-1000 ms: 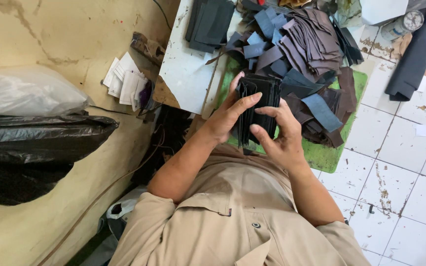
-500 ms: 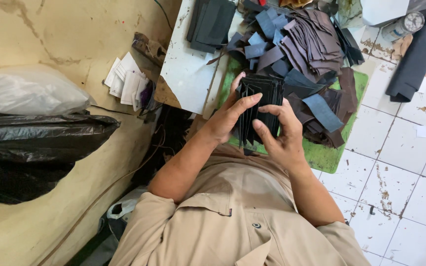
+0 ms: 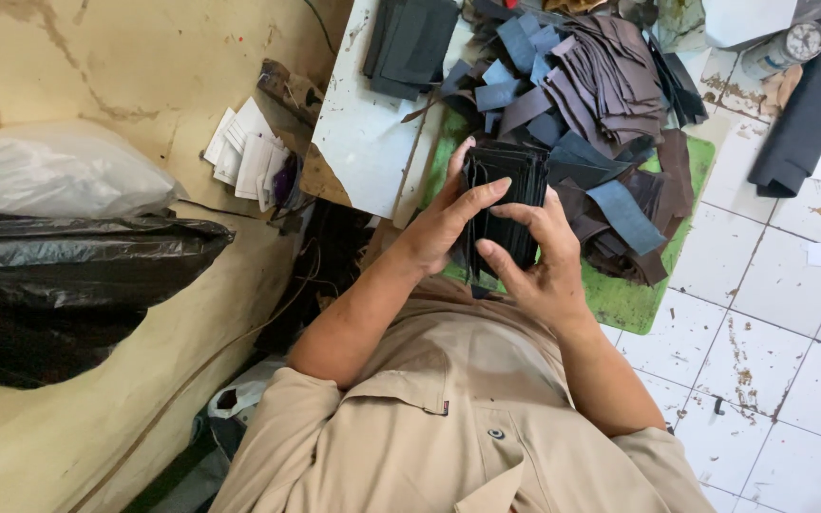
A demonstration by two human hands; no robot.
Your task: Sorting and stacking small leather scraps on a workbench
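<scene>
Black leather stack (image 3: 505, 204) between both hands' fingers (image 3: 486, 195)

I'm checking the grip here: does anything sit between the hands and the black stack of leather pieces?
Nothing visible does. The left hand and right hand grip the black stack directly, bare fingers on it.

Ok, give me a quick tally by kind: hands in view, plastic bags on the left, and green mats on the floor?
Hands: 2, the left hand and the right hand, both on the black leather stack
Plastic bags: 2, one black bag, one clear bag
Green mats: 1, green mat
Total: 5
</scene>
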